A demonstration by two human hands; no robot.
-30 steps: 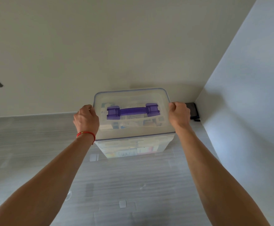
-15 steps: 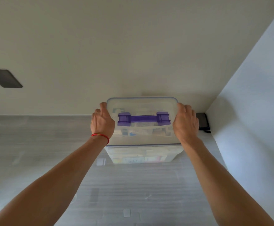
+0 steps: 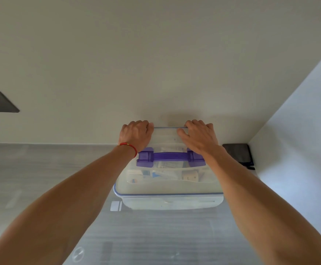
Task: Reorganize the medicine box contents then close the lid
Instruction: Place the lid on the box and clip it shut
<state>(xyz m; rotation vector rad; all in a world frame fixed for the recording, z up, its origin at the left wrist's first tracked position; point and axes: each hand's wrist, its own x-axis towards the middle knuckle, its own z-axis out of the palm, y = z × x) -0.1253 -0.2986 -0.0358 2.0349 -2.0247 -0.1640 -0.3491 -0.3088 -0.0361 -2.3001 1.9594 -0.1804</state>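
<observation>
Hands press down the far edge of the medicine box lid as the closing step nears its end.

The medicine box [image 3: 172, 202] sits on the grey bench [image 3: 41, 169] against the wall, with a dark pouch [image 3: 238, 153] just to its right. Its clear lid [image 3: 167, 186] lies flat on top, the purple handle [image 3: 170, 156] across the middle. The left hand [image 3: 135, 134] and right hand [image 3: 198, 136] rest on the lid's far corners, fingers [image 3: 146, 124] curled together over the back rim. The contents look sorted; the next move likely calls for firm, even pressure to snap the rear catch shut.
</observation>
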